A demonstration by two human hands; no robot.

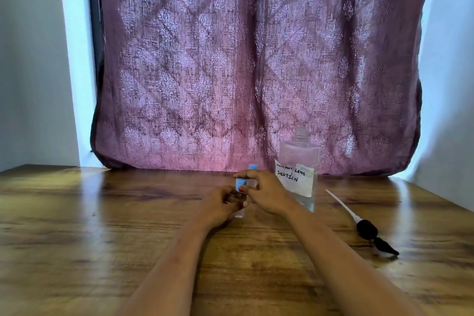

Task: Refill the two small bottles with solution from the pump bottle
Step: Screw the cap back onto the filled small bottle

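Wooden table (102, 226) runs to a purple patterned curtain (230, 59). At the centre a clear small bottle (239, 213) with a blue cap (240, 184) stands between both hands. The left hand (220, 202) curls round its lower body, while the right hand (266, 192) pinches the cap narrowly between thumb and forefinger. Just behind that pinch rises the second small bottle (253, 167), also blue-topped. Right of the grip stands the clear, square pump bottle (300, 159), neck uncapped and hand-labelled; its black pump head (366, 229) lies farther right.
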